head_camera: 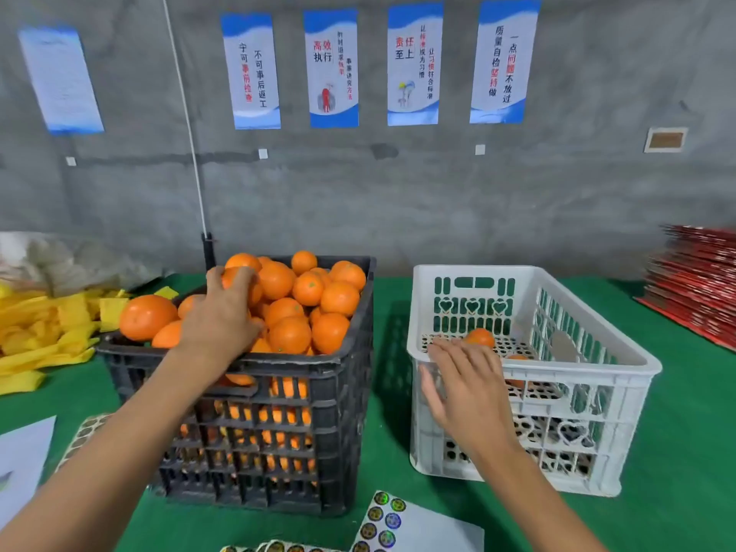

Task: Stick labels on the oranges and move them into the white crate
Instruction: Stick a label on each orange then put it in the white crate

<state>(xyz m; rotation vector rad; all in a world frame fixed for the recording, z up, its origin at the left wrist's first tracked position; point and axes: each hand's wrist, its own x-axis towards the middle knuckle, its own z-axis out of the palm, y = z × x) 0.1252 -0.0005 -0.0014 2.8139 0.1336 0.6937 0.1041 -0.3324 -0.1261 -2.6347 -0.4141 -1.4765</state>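
Observation:
A black crate (342, 376) stands left of centre, heaped with several oranges (290, 332). My left hand (223, 312) reaches into the heap and its fingers curl round one orange (255, 290) at the back left. The white crate (589, 396) stands to the right with two oranges on its floor, one (481, 337) near the far end. My right hand (464, 382) hovers over the white crate's near left rim with fingers straight and holds nothing. A sheet of round shiny labels (382, 527) lies at the front edge.
Green cloth (390, 392) covers the table. Yellow foam sleeves (44, 328) are piled at the left, with another label sheet (85, 432) nearer me. Red flat cartons (697, 284) are stacked at the far right. A grey wall with posters rises behind.

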